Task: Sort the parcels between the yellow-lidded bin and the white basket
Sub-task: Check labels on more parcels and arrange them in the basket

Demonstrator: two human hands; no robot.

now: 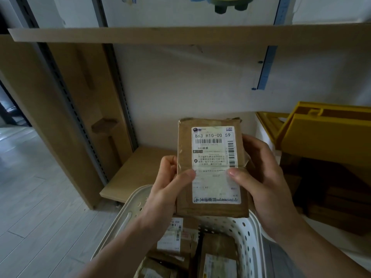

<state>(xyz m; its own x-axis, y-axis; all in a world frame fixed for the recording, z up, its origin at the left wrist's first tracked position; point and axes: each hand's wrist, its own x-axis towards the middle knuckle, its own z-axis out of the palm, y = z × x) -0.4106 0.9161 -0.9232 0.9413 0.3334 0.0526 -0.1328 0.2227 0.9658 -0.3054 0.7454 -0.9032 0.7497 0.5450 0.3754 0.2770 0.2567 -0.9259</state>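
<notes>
wall [180, 87]: white | floor [40, 197]: pale grey planks | shelving [140, 34]: light wood, slotted metal uprights | light: dim

From my seat the small print on the held parcel's label [215, 165] blurs, and the white basket [249, 233] runs off the bottom edge.

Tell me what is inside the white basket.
The white basket holds several brown cardboard parcels with white labels, lying flat and overlapping. The held parcel, gripped by the left hand and right hand, covers its far end.
</notes>
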